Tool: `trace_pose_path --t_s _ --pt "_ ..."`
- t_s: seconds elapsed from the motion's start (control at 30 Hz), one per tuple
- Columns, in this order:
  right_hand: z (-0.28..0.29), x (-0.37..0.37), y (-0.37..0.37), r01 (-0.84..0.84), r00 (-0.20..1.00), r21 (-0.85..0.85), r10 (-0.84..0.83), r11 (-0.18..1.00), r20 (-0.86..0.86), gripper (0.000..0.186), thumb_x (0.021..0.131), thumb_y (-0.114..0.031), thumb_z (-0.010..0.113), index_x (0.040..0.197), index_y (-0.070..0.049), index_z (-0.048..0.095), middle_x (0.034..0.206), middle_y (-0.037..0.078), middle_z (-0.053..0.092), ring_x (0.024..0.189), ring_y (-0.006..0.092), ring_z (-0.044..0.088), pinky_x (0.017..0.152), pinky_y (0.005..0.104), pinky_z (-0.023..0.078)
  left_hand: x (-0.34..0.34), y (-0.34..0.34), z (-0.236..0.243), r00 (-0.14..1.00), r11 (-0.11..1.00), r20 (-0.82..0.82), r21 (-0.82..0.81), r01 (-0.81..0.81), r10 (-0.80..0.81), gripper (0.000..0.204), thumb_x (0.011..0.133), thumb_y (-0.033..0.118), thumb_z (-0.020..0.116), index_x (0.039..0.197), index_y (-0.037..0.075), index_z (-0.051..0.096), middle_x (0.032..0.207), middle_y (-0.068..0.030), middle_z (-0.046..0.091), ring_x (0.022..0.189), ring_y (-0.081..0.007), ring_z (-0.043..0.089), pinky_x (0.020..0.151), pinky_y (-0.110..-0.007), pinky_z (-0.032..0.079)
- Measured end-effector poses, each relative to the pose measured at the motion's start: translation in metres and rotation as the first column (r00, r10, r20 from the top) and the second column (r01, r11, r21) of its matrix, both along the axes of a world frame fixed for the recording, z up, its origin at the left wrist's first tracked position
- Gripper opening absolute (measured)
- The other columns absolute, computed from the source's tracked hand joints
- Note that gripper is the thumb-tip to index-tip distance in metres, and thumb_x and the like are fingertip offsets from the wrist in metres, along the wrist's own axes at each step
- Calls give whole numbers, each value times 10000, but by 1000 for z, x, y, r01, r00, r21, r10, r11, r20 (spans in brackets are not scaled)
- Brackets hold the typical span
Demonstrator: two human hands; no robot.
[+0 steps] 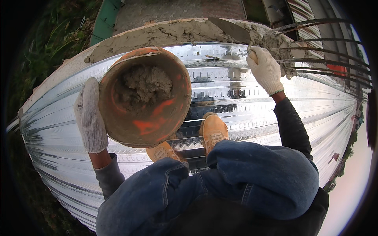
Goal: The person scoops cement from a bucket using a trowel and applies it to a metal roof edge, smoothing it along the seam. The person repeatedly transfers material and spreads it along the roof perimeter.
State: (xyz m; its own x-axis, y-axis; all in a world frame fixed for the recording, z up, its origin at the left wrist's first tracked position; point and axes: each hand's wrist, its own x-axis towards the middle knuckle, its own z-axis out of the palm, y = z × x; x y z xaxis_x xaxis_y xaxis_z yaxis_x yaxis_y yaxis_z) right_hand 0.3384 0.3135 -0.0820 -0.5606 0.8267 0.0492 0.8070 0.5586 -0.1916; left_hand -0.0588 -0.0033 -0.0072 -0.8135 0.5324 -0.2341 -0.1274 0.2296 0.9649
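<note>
My left hand, in a white knit glove, grips the left side of an orange bucket. The bucket's mouth tilts toward me, and grey wet mortar lies inside, with more smeared over its wall. In a matching glove, my right hand is closed round the handle of a trowel. The trowel's pointed metal blade reaches away to the left, over the mortar-covered top of a wall. Most of the trowel's handle is hidden by my fingers.
Ribbed shiny metal decking spreads under my boots. Several bare steel bars stick out at the right, beyond my right hand. Past the wall lie a paved surface, a green panel and plants.
</note>
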Motion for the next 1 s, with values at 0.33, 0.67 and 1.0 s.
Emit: trace_pose_path --t_s 0.33,0.67,1.0 --pt "-11 -7 30 -170 985 -19 170 985 8 412 1055 -374 707 1386 -129 693 1214 130 768 1116 353 763 948 456 615 -3 0 -2 997 997 11 0 80 -80 327 1143 375 720 1211 60 778 1038 19 754 907 -71 678 798 -255 552" --pt "-22 -22 31 -174 984 -17 175 985 44 356 1077 -387 703 1297 -108 688 1082 109 792 1002 342 784 856 484 618 -6 -4 1 997 997 14 -17 76 -76 316 1148 369 710 1231 70 771 1080 14 766 932 -75 690 818 -270 573" --pt "-25 -18 8 -60 998 -104 56 993 -37 332 1100 -398 631 1200 -86 688 1029 147 777 975 372 777 838 503 610 2 6 2 996 996 23 -29 86 -85 315 1184 334 652 1211 37 755 1043 28 707 927 -53 615 811 -239 523"
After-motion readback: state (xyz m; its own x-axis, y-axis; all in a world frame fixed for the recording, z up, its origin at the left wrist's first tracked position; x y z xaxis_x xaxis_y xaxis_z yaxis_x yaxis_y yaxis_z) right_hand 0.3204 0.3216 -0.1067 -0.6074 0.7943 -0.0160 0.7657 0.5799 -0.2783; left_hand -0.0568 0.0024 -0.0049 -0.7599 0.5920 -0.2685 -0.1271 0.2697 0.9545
